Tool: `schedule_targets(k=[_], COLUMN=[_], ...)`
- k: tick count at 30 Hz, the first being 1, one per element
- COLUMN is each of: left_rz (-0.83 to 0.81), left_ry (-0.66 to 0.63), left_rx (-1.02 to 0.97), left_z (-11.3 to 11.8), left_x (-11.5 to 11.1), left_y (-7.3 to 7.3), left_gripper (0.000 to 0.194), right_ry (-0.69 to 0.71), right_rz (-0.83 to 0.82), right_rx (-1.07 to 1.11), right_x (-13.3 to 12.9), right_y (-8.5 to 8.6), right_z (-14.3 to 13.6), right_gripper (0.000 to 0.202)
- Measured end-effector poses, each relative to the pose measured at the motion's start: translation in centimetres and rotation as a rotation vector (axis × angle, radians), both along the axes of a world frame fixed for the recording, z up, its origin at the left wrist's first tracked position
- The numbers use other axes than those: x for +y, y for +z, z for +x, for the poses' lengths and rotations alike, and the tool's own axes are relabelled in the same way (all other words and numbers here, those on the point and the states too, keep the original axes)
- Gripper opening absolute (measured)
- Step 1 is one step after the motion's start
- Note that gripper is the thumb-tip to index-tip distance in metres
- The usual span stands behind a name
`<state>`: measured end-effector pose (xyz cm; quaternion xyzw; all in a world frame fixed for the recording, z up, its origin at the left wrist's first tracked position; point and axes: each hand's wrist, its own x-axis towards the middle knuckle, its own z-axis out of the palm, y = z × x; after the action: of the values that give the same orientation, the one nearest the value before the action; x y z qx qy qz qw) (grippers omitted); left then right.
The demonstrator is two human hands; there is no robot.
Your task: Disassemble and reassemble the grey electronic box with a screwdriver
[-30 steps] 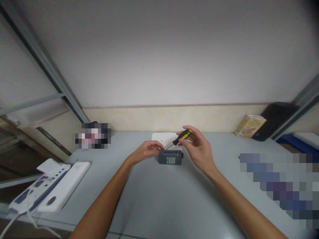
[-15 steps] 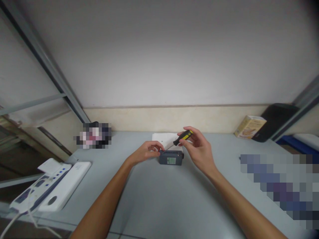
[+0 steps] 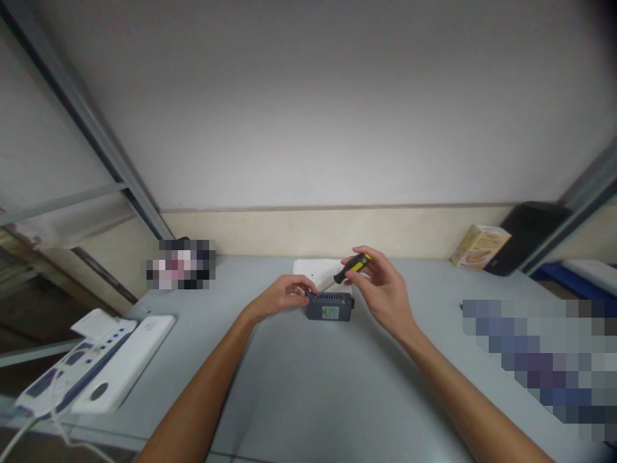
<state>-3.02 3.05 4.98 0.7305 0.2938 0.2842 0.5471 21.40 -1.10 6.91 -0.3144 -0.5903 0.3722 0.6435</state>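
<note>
A dark grey box [image 3: 341, 312] with a row of vent slots and a pale green label stands on the grey table [image 3: 308, 386]. Fingers of my left hand [image 3: 284, 294] are closed on its upper left corner. My right hand [image 3: 385, 286] grips the black and yellow handle of a screwdriver [image 3: 353, 267]. The shaft slants down to the left, its tip at the box's top left end, close to my left fingertips. Whether the tip sits in anything is too small to tell. White paper [image 3: 313, 270] lies behind the box.
At the left lie a white power strip [image 3: 72, 366] with cables and a long white device [image 3: 130, 366]. A yellow carton [image 3: 481, 247] leans by a black object [image 3: 530, 235] at the back right. Blurred-out items lie at both sides.
The view has shifted very slightly. Both hands, the screwdriver and the box hold nearly the same places relative to one another.
</note>
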Motion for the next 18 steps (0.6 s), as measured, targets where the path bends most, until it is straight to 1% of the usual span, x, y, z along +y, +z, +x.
schedule_targets(k=[18], left_rz=[0.005], left_ry=[-0.020], left_rx=[0.003], left_z=[-0.03], left_x=[-0.10], left_y=[0.18], left_gripper=[0.027], right_ry=[-0.003], right_rz=[0.002], right_rx=[0.000], right_x=[-0.03], right_y=[-0.03], right_z=[0.04], right_gripper=[0.040])
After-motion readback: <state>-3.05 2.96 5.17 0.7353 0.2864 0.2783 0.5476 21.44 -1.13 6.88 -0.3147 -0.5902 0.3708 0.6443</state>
